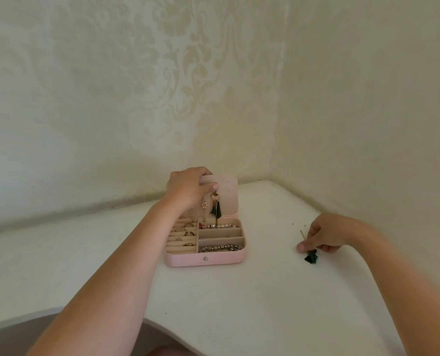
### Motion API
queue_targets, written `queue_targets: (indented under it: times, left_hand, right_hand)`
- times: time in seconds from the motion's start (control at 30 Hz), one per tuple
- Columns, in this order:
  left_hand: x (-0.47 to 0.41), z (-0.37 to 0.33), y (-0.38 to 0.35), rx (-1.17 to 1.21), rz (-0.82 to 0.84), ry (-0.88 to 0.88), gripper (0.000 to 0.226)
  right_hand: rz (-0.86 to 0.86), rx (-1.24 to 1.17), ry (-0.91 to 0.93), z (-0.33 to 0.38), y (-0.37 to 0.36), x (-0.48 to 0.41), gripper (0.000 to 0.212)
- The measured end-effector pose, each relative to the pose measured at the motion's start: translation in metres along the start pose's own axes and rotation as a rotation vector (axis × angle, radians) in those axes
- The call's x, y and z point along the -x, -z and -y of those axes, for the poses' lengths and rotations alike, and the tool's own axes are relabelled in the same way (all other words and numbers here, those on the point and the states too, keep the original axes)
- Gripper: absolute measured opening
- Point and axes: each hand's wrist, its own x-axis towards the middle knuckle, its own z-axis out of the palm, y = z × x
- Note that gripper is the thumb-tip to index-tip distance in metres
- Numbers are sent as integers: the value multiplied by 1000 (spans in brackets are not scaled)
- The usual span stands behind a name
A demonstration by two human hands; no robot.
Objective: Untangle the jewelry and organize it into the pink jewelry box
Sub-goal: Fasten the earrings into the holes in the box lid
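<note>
The pink jewelry box (224,260) stands open on the white table, its lid (229,196) upright. My left hand (189,187) grips the lid's top left corner, thumb on its inner panel. A green tassel earring (216,208) and a pearl drop earring (203,205) hang from that panel. Rings (184,232) fill the left slots; a pearl strand (220,225) and a beaded bracelet (220,247) lie in the right compartments. To the right on the table, my right hand (324,236) pinches a second green tassel earring (311,257) with a thin gold stick.
The white table (252,304) fits into a corner of cream patterned wallpaper (213,98). A few tiny specks (298,224) lie beyond my right hand. The table's curved front edge runs along the bottom left.
</note>
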Motion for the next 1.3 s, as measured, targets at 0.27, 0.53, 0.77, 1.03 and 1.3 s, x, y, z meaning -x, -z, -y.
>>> queue_targets:
  times: [0.27,0.53,0.77,1.03,1.3]
  left_hand:
    - [-2,2,0,10,3,11,28]
    - [-2,2,-1,-6,5,14,27]
    - [0,0,0,-8,5,12,31]
    - [-4,6,-4,17,18,35,31]
    - [-4,5,-3,18,24,37,30]
  right_hand:
    - [-6,-57,92,-16,-3,10,28]
    - [-45,7,180,-13,-9,18,13]
    - [-97,-43,156,-25,-6,18,24]
    - [-153,-60,284,-27,-11,19,18]
    - [-150,93,337,-16,-19,16,7]
